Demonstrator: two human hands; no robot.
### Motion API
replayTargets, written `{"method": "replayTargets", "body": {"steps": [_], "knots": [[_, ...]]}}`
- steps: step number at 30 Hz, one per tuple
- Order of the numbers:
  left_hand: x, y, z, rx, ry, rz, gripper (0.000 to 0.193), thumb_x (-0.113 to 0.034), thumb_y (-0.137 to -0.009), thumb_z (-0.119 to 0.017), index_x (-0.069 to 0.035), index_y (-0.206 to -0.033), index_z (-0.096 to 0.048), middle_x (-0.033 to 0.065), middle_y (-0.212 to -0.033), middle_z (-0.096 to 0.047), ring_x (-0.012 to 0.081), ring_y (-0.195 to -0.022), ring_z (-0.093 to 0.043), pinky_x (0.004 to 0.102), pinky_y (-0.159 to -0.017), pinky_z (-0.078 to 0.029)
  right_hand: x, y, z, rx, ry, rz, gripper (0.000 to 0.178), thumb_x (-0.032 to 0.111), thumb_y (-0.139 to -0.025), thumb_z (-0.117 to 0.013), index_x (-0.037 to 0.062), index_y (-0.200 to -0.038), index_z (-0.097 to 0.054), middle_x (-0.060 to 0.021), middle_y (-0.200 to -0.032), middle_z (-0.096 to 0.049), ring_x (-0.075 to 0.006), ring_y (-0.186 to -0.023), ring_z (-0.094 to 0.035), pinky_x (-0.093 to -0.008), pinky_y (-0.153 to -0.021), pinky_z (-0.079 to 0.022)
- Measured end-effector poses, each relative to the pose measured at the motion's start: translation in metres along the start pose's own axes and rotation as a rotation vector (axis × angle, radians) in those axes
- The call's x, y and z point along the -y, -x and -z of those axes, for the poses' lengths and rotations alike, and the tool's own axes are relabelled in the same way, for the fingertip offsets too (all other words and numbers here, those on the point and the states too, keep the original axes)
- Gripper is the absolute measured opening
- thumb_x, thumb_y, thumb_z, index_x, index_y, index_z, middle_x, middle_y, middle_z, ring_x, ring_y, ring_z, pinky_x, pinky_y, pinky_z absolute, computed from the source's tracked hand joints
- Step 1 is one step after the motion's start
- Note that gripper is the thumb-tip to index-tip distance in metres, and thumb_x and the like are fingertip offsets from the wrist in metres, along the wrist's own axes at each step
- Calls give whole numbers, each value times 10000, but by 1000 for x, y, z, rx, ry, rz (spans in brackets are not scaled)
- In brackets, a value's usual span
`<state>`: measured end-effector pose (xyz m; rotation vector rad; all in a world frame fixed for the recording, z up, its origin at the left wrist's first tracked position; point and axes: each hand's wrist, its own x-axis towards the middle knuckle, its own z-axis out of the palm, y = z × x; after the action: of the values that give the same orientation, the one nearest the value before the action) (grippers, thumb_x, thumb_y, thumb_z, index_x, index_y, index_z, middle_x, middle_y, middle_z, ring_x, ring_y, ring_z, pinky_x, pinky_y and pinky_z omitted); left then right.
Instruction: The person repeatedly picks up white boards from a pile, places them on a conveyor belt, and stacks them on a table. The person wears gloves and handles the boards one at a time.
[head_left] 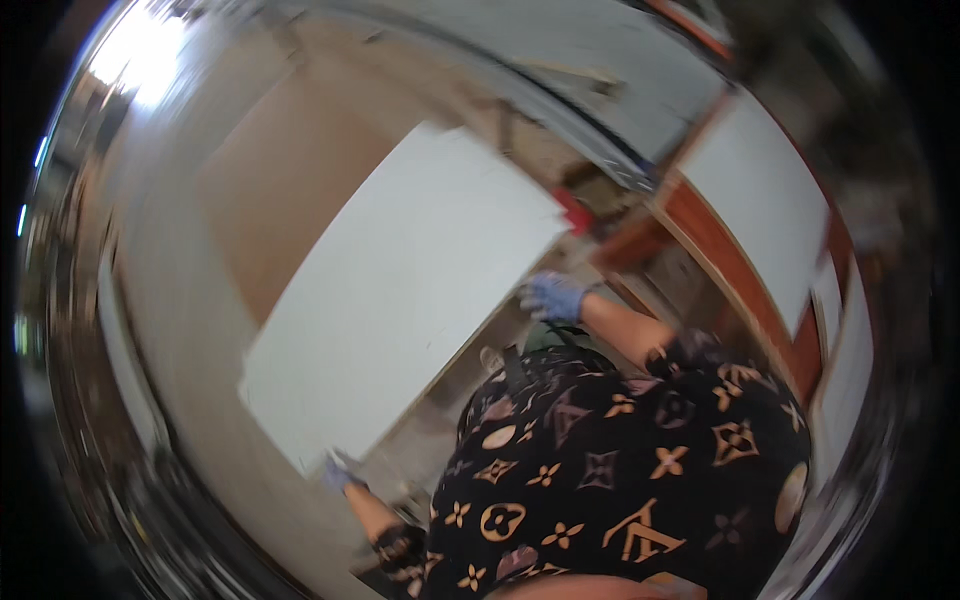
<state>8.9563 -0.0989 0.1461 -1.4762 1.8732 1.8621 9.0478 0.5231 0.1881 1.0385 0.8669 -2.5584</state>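
Note:
A large white rectangular panel lies tilted across the middle of the view in front of me. My right hand, in a blue-grey glove, grips its near edge close to the right corner. At the near left corner, my left hand in a similar glove holds the panel's edge. Motion blur softens both hands, and the fingers under the panel are hidden.
A brown board lies beyond the panel. To the right stand white panels with reddish-brown edges. A grey machine table with a metal rail is at the far side, and a red object sits by the panel's right corner.

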Motion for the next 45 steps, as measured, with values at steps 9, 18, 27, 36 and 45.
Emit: {"method": "replayTargets", "body": {"steps": [9, 18, 27, 36, 45], "knots": [[36, 161, -218, 276, -502, -983, 484, -202, -830, -640, -13, -1248, -485, 112, -1224, -542, 253, -1096, -533, 393, -927, -424, -36, 70, 149, -356, 458, 1022, 229, 195, -844, -627, 72, -1035, -614, -22, -881, -630, -151, -790, -602, -290, -678, -487], [108, 395, -423, 1493, -717, -1136, 583, -246, -804, -670, -18, -1291, -446, 143, -1292, -499, 273, -1212, -461, 365, -1002, -382, 37, 322, 273, -1887, 766, 666, 466, 271, -792, -652, 73, -1202, -553, -142, -1116, -624, -288, -1010, -601, -361, -860, -474], [201, 593, -614, 1440, -994, -1694, 716, -317, -769, -696, -66, -1355, -370, 208, -1397, -362, 327, -1290, -362, 390, -1046, -333, 64, 419, 451, -1924, 543, 364, 653, 422, -775, -611, 76, -1307, -458, -178, -1280, -514, -336, -1130, -526, -389, -962, -421], [241, 645, -708, 1133, -1194, -1500, 597, -388, -803, -615, -78, -1292, -473, 163, -1213, -575, 314, -1109, -555, 397, -935, -423, 70, 405, 437, -1758, 327, 530, 475, 341, -737, -666, 62, -1119, -623, -164, -1166, -595, -322, -1088, -553, -382, -971, -409], [168, 618, -732, 1372, -1274, -859, 399, -425, -797, -666, -74, -982, -634, 36, -748, -598, 154, -491, -505, 295, -418, -390, 68, 435, 414, -1658, 243, 763, 422, 343, -749, -662, 18, -1015, -624, -136, -1018, -638, -307, -971, -591, -397, -848, -474]]}}
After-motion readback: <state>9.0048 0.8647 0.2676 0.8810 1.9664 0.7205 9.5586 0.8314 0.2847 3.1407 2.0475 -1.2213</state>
